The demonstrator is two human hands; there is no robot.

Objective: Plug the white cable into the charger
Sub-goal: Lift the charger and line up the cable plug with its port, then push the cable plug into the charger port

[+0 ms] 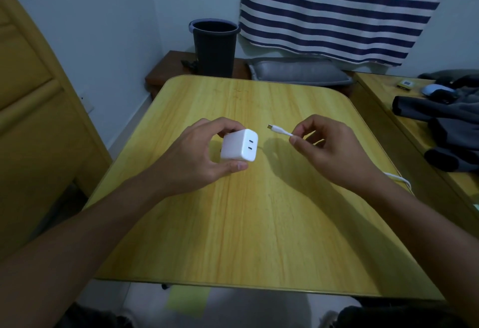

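Near the centre of the frame, the left hand [199, 151] was closed around the white charger [239, 145], thumb under its lower edge and fingers over the top, holding it clear above the yellow wooden table [259, 224]. The charger's face with two small ports was turned toward the right of the frame. Just right of centre, the right hand [329, 146] pinched the white cable [281, 131] between thumb and forefinger a little behind its plug. The metal tip of the plug pointed left toward the charger but stood apart from it, with a clear gap between the two. More of the cable showed beyond the right wrist, lying along the table's right edge. Both hands cast shadows onto the tabletop. At the upper centre of the frame a dark bin [215, 45] stood on a brown stand behind the table, with a grey cushion [298, 71] to its right. A blue and white striped cloth [337, 9] hung at the upper right. At the right edge, dark clothing [445, 120] lay heaped on a second surface.
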